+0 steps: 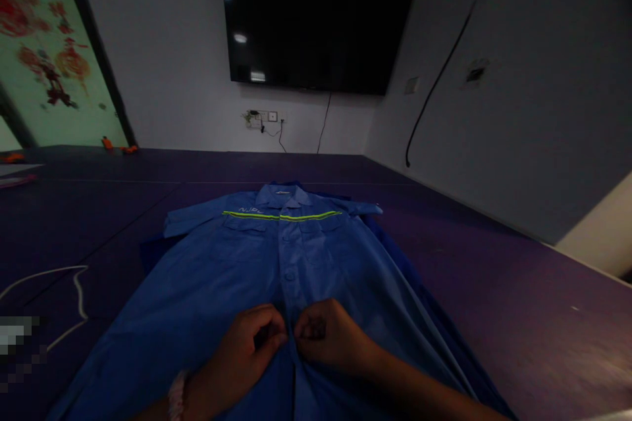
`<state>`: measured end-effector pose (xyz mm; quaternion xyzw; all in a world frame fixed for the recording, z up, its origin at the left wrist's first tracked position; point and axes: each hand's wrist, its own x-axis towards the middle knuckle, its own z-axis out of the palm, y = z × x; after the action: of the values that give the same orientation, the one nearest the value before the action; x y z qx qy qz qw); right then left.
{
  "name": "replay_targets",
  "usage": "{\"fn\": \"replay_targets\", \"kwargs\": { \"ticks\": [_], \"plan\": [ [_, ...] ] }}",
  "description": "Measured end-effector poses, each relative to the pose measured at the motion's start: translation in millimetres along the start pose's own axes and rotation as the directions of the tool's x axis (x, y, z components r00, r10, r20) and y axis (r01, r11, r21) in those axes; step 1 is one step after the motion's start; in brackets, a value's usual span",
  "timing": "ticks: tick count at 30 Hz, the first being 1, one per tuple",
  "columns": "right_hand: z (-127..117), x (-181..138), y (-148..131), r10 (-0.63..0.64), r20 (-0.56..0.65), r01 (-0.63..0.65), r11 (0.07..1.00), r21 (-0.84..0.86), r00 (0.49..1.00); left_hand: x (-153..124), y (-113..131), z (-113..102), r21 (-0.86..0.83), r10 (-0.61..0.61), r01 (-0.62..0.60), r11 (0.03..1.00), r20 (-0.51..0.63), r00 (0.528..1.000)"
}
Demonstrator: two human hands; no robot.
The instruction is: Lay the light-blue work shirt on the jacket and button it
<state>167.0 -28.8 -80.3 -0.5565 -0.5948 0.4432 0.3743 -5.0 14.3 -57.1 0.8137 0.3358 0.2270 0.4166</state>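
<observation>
A blue short-sleeved work shirt (237,276) lies spread face up, its collar away from me and a yellow-green stripe across the chest. Over its front placket, my left hand (254,342) pinches the fabric edge between thumb and fingers; a pink band circles that wrist. Close beside it, my right hand (328,335) is closed with curled fingers on the other side of the same edge. The placket is fastened above the hands and parts below them. Any button between the fingertips is hidden. Darker blue cloth (419,276) shows beneath the shirt.
The shirt rests on a purple mat floor (494,276). A white cable (79,293) lies at the left. Orange toys (107,143) stand by the glass door. On the far wall hangs a television (320,20), and a black cable (439,72) dangles at the right.
</observation>
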Motion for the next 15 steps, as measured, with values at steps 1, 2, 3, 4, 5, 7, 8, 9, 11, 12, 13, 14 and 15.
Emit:
{"fn": "replay_targets", "kwargs": {
  "ticks": [1,2,3,4,5,7,8,9,11,12,13,14,15],
  "plan": [
    [0.0,0.1,0.4,0.003,0.001,-0.003,1.0,0.014,1.0,0.1,0.1,-0.3,-0.005,0.007,-0.007,1.0,0.002,1.0],
    [0.1,0.2,0.8,0.005,0.003,-0.005,1.0,0.026,1.0,0.2,-0.1,-0.5,-0.007,0.013,-0.013,1.0,0.003,1.0],
    [0.2,0.4,1.3,0.006,0.006,-0.006,0.999,0.034,1.0,0.5,-0.6,-0.6,-0.008,0.015,-0.015,1.0,0.005,1.0],
    [0.3,0.5,1.6,0.007,0.008,-0.008,0.999,0.039,1.0,0.8,-1.3,-0.5,-0.008,0.012,-0.012,1.0,0.006,1.0],
    [0.5,0.7,1.8,0.008,0.009,-0.008,0.999,0.039,1.0,1.1,-2.4,-0.3,-0.009,0.004,-0.004,1.0,0.006,1.0],
    [1.0,0.7,1.8,0.006,0.005,-0.006,1.0,0.025,1.0,2.2,-5.4,0.2,-0.012,-0.02,0.02,1.0,0.003,1.0],
    [1.4,0.6,1.6,0.003,-0.001,-0.003,1.0,0.012,1.0,2.8,-7.2,0.4,-0.016,-0.033,0.033,0.999,0.005,0.999],
    [1.8,0.5,1.5,-0.001,-0.012,0.001,1.0,-0.005,1.0,3.4,-9.0,0.5,-0.022,-0.045,0.045,0.999,0.011,0.999],
    [2.6,-0.1,1.4,-0.005,-0.034,0.004,0.999,-0.033,0.999,4.4,-11.8,0.6,-0.041,-0.064,0.065,0.997,0.03,0.998],
    [2.9,-0.4,1.7,-0.009,-0.039,0.007,0.999,-0.043,0.999,4.7,-12.6,0.4,-0.051,-0.07,0.072,0.996,0.042,0.997],
    [3.2,-0.7,2.0,-0.011,-0.041,0.009,0.999,-0.053,0.999,4.8,-13.0,0.3,-0.056,-0.077,0.08,0.995,0.051,0.996],
    [3.5,-1.0,2.4,-0.015,-0.039,0.012,0.998,-0.063,0.999,4.7,-12.9,0.2,-0.057,-0.088,0.091,0.994,0.058,0.994],
    [3.6,-1.2,2.7,-0.018,-0.033,0.016,0.997,-0.074,0.999,4.5,-12.7,0.3,-0.056,-0.103,0.107,0.993,0.065,0.993]
  ]
}}
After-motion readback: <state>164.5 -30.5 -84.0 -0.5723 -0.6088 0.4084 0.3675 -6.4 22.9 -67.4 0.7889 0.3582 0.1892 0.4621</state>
